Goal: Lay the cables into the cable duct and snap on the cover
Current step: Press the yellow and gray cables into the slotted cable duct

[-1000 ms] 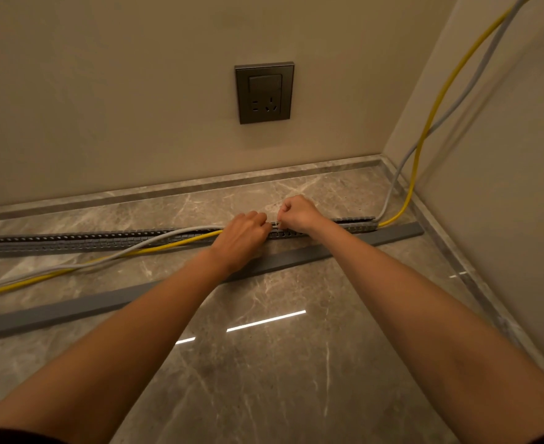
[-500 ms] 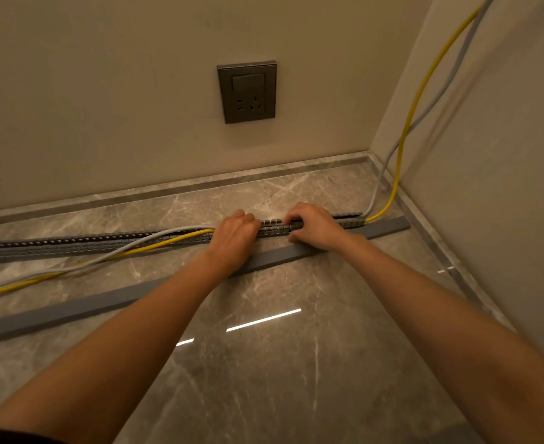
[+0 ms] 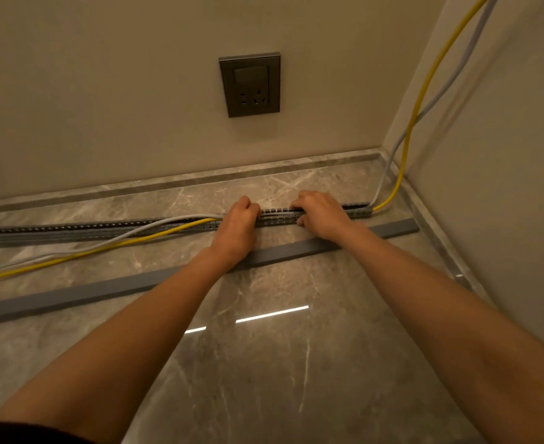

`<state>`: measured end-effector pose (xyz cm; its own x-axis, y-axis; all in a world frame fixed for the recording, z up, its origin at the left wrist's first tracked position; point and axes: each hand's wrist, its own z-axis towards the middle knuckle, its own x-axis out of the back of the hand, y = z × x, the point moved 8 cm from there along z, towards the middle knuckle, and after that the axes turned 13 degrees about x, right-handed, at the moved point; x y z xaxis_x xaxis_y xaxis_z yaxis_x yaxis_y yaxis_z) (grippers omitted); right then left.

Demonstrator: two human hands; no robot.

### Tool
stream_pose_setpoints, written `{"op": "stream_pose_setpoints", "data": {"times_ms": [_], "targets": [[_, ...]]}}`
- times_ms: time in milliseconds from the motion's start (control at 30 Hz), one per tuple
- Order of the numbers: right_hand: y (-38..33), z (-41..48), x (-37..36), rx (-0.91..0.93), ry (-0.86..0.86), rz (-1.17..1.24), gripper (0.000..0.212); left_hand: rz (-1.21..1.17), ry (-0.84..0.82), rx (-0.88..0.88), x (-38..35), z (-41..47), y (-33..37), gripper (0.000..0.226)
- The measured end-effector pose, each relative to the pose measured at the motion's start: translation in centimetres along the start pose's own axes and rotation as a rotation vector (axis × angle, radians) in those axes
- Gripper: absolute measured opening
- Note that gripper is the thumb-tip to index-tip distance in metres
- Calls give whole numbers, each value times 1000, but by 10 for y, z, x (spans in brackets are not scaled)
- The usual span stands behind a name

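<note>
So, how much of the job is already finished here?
Done: the right end of the duct already holds both cables. In hand: the left hand and right hand press them in mid-duct. Left: the yellow cable and grey cable lie outside on the left; the cover lies on the floor.

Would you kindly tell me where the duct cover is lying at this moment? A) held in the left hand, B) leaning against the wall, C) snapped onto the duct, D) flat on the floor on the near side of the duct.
D: the grey cover lies loose on the floor, nearer the person than the cable duct, while both hands work at the duct.
</note>
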<state>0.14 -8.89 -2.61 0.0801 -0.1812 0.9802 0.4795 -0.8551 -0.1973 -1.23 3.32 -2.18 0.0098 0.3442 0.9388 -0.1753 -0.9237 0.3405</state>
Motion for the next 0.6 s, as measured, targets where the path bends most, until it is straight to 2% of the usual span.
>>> {"op": "stream_pose_setpoints", "data": {"times_ms": [167,333,467,600], "targets": [[9,11,3,25,-15,-3,26,26,-46,66,-3,15,0,25],[9,13,2,-24,55,30,21,-15,2,16,8,12,-7,27],[-6,20,-2,1,40,50,29,21,75,73,26,8,-38,27],[-39,36,-8,41,59,199,34,41,44,136,38,7,-76,28]]}}
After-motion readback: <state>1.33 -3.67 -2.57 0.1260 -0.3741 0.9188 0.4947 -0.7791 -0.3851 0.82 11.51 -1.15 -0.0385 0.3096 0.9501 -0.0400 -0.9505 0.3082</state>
